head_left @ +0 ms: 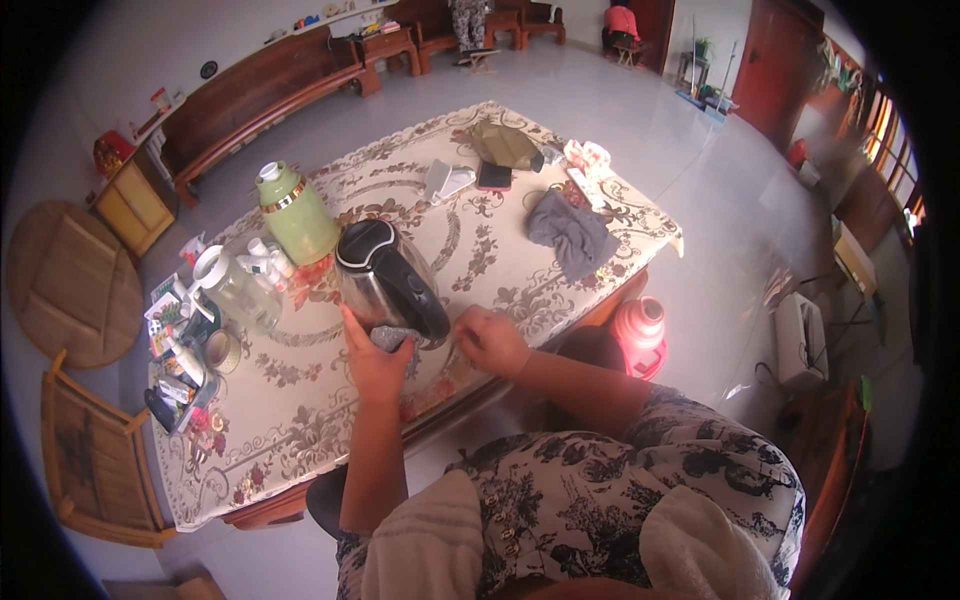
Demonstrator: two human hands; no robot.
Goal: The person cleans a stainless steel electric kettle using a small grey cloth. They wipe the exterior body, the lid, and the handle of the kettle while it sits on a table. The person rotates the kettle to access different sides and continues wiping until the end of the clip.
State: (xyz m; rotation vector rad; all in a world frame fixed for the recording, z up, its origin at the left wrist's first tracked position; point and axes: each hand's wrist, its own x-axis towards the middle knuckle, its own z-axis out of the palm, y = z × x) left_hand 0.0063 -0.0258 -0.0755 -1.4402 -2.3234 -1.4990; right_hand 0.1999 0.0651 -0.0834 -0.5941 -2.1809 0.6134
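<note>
An electric kettle (pixel 385 272) with a black lid, black handle and shiny body stands on the patterned tablecloth (pixel 290 405) in front of me. My left hand (pixel 378 362) is at its near lower side, closed around a bunched grey speckled cloth (pixel 394 338) that touches the kettle. Those fingers reach up along the kettle's left side, and the thumb lies over the cloth. Just right of the handle's lower end is my right hand (pixel 492 343). Its fingers are curled in, and whatever they may hold is hidden. The two hands are apart.
Left of the kettle stand a green thermos flask (pixel 300 215), a clear jug (pixel 237 288) and a tray of small bottles (pixel 185 375). Farther right lie a dark grey cloth (pixel 575 235) and a phone (pixel 494 177). A pink flask (pixel 638 330) stands beyond the table's right edge. Two people are far off.
</note>
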